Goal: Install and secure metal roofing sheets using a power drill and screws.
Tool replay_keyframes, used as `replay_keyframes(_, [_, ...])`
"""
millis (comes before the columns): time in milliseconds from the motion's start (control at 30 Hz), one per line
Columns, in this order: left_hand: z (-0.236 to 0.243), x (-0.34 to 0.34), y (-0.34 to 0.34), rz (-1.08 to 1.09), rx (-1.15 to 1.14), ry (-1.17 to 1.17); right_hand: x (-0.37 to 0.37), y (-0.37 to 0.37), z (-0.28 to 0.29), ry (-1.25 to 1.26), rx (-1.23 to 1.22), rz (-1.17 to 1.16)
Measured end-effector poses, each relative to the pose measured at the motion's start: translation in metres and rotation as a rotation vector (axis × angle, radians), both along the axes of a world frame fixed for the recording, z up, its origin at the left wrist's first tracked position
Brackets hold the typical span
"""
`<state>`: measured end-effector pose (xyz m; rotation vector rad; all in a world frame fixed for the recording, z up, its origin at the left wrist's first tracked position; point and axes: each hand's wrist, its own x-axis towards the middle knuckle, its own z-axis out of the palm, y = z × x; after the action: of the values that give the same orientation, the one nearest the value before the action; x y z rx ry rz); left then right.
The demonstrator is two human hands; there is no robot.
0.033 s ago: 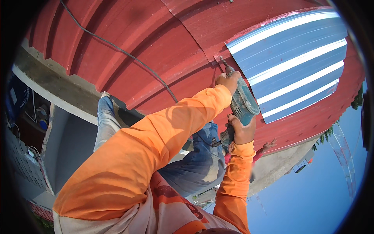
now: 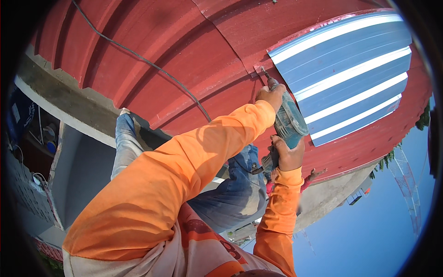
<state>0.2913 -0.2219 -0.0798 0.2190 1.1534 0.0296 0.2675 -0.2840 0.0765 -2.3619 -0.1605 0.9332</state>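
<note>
Left grip (image 2: 271, 97) wrapped round the drill (image 2: 290, 119) near its nose, right grip (image 2: 290, 156) clasping its rear handle. Just now the drill's tail eased slightly rightward; we judge the work otherwise unchanged. Drill spans both our grips, bit (image 2: 265, 72) over the roof (image 2: 249, 41), contact unclear, blue sheet (image 2: 341, 78) just beside

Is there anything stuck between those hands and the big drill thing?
Nothing that I can see. The left hand is wrapped around the front of the green drill, and the right hand holds it farther back. The blue metal sheet lies to the right, not between them.
</note>
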Motion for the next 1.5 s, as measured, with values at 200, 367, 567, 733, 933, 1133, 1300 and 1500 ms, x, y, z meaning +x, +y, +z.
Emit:
replay_keyframes(200, [0.008, 0.004, 0.001, -0.069, 0.012, 0.055, 0.01, -0.006, 0.006, 0.0, -0.034, 0.028])
replay_keyframes(367, [0.016, 0.011, 0.006, -0.133, 0.015, 0.1, 0.02, 0.007, 0.017, 0.056, -0.021, 0.007])
replay_keyframes(567, [0.034, 0.013, 0.025, -0.132, -0.003, 0.109, 0.029, 0.022, 0.027, 0.065, -0.032, -0.012])
replay_keyframes(733, [0.048, 0.013, 0.042, -0.214, -0.148, 0.124, 0.041, 0.036, 0.037, 0.155, -0.073, -0.025])
replay_keyframes(933, [0.037, 0.011, 0.027, -0.13, -0.062, 0.043, 0.039, 0.023, 0.032, 0.109, -0.081, 0.01])
replay_keyframes(1133, [0.043, 0.011, 0.032, -0.148, -0.07, 0.078, 0.045, 0.022, 0.032, 0.18, -0.077, -0.035])
replay_keyframes(1300, [0.042, 0.011, 0.031, -0.133, -0.106, 0.061, 0.053, 0.018, 0.033, 0.266, -0.082, -0.021])
replay_keyframes(1500, [0.049, 0.011, 0.038, -0.162, -0.081, 0.078, 0.057, 0.029, 0.037, 0.275, -0.088, 0.072])
